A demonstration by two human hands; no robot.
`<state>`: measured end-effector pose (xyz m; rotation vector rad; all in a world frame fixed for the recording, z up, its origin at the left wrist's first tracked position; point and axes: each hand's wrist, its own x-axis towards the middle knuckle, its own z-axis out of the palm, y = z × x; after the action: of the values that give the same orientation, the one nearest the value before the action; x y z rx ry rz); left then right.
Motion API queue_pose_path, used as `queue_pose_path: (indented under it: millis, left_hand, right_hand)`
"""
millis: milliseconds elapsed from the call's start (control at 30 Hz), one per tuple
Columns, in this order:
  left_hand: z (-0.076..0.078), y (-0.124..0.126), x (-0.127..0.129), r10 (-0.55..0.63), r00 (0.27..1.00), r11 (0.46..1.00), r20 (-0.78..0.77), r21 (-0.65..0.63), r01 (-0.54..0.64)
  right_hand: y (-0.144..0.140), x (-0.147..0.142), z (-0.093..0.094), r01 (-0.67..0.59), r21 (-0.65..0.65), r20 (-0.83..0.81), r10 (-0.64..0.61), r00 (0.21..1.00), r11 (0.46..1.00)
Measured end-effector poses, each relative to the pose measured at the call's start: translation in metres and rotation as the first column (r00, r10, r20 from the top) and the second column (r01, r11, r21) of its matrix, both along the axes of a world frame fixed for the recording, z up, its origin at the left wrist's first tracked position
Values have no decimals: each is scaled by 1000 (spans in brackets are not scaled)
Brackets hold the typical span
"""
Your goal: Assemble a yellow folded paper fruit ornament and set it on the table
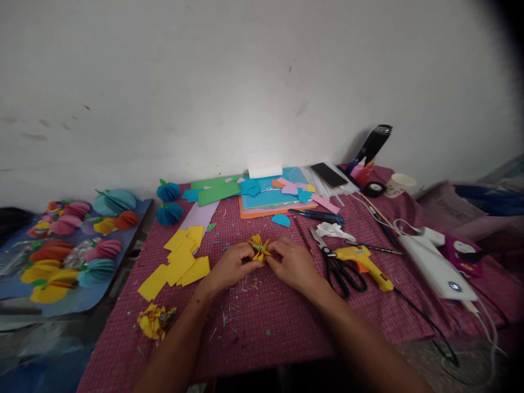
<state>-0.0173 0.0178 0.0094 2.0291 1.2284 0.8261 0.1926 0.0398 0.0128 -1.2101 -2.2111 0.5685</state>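
On the red checked cloth, a folded yellow paper piece is pinched between the left hand and the right hand, both closed on it, fingertips meeting at its sides. Just right, scissors and a yellow glue gun are laid. Further back, coloured paper sheets are stacked by the wall.

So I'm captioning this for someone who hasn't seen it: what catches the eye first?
Both hands, left hand and right hand, pinch a yellow folded-paper ornament at the centre of the red checked tablecloth. Yellow paper squares lie to their left; black-handled scissors and a yellow glue gun lie to their right.
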Motion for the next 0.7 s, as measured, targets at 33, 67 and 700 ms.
queue_pose_path:
  millis: [33,67,700]
  left_hand:
    - [-1,0,0,-6,1000,1000,-1,6,6]
    - [-3,1,-1,-12,1000,1000,-4,15,12]
    - [-9,3,3,-23,999,998,-38,60,25]
  right_hand:
    - [1,0,-1,-20,-7,-19,20,1000,1000]
    - [1,-1,-2,-42,-19,-44,41,998,999]
    - [6,-2,-7,-274,-266,-349,172,921,924]
